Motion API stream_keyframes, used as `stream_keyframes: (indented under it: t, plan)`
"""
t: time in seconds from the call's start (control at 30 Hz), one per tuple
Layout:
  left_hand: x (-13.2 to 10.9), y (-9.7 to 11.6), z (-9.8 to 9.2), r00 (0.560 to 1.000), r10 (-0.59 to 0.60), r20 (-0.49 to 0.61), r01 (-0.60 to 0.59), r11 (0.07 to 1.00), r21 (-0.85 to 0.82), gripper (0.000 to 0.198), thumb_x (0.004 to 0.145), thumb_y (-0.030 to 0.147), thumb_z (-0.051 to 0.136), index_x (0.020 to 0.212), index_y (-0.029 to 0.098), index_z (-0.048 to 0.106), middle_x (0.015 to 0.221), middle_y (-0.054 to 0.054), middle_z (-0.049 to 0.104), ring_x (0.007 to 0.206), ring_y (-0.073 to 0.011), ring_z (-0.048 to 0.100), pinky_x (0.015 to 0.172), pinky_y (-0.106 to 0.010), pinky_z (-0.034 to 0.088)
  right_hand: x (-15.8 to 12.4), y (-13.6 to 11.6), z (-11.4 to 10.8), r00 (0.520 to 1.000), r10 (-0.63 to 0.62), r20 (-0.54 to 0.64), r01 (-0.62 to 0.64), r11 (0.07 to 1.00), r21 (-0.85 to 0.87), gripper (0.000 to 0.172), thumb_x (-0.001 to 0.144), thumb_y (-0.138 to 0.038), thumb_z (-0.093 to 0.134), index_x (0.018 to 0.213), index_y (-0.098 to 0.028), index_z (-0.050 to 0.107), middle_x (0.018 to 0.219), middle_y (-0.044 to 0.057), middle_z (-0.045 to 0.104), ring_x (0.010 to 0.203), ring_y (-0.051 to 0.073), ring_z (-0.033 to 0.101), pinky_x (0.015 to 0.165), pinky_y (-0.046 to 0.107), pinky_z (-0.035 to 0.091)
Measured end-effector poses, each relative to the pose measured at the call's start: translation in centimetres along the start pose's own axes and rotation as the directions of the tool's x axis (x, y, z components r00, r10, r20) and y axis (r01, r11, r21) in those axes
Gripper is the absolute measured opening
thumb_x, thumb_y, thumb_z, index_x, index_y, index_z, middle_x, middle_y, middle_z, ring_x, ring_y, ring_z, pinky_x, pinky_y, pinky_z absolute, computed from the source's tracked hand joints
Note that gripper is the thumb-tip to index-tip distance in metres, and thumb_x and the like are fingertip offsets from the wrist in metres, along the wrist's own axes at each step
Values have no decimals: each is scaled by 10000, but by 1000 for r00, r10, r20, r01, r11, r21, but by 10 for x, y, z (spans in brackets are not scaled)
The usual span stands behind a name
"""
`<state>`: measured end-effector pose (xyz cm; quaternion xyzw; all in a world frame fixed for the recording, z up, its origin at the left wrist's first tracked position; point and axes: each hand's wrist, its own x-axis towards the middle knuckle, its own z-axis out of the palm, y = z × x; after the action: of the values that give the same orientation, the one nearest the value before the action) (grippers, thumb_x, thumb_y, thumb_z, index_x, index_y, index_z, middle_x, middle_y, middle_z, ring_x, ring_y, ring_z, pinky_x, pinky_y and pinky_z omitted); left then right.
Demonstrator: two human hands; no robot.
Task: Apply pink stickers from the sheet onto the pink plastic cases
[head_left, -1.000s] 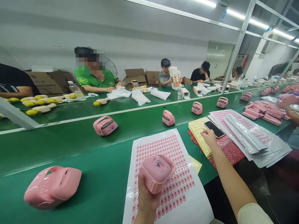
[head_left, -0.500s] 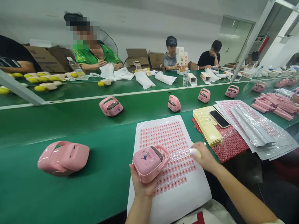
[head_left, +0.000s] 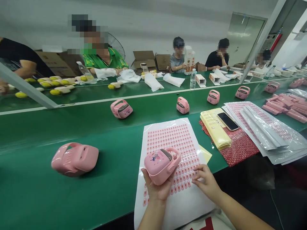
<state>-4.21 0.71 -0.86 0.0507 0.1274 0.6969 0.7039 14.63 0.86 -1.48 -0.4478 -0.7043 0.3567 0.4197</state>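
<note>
Right hand [head_left: 207, 183] lowered; pink device [head_left: 157, 171] tilted, handle [head_left: 177, 155] rightward.

Pink case [head_left: 158, 164] in left hand [head_left: 158, 190], right hand [head_left: 208, 183] at sticker sheet [head_left: 184, 209]

The left hand cradles the case from below; the right, fingers parted, is over the sheet's right side. A second pink case [head_left: 83, 163] lies leftward on the green bench [head_left: 107, 195]. A phone [head_left: 227, 121] lies over yellow sheets [head_left: 216, 134] and red bubble wrap [head_left: 242, 150]. Beyond sits a person in green [head_left: 117, 58]
</note>
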Motion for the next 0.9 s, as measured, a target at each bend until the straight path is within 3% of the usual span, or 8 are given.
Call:
stream_keyframes:
  t: [0.1,0.23,0.37,0.63,0.73,0.9]
  plan:
    - [-2,-15,5,1000,8,-1,-8,999,-46,527,715,649,436,1105,308,531,1122,-9,607,1092,-199,503,912,-336,423,20,-26,7,979,139,-152,-88,949,303,178,719,-351,631,622,-208,585,1001,68,559,1000,231,532,863,424,423]
    - [-5,-31,16,998,-58,17,59,996,-63,533,712,641,452,1095,280,541,1140,-25,595,1104,-170,495,916,-263,415,40,-53,31,943,176,-283,-8,861,508,223,709,-392,633,613,-205,558,1165,78,502,1118,253,469,920,456,383]
    - [-8,-36,25,995,-87,47,93,987,-129,530,684,591,538,1062,220,569,1135,-60,599,1018,-154,555,852,-202,450,40,-60,48,927,201,-316,-30,881,472,219,718,-372,623,599,-199,561,1218,82,453,1124,245,461,927,428,388]
    - [-11,-40,32,995,-100,19,101,973,-208,568,632,582,597,1047,195,576,1102,-67,616,1015,-132,557,877,-145,411,34,-65,52,903,213,-374,-38,905,423,265,766,-401,553,606,-195,505,1164,94,468,1173,246,401,916,417,387]
    - [-13,-40,30,997,-69,17,71,983,-172,557,660,591,557,1081,225,550,1072,-53,627,1031,-143,550,884,-169,413,34,-64,52,913,131,-386,11,938,345,222,786,-359,541,631,-203,511,1155,81,472,1148,233,423,918,419,387]
    - [-13,-37,25,996,-83,-15,79,981,-176,648,623,566,610,1156,217,492,1020,-60,638,998,-133,559,880,-150,405,38,-55,45,925,-128,-358,203,963,179,133,811,-264,520,683,-232,538,1067,62,502,1060,220,483,913,448,393]
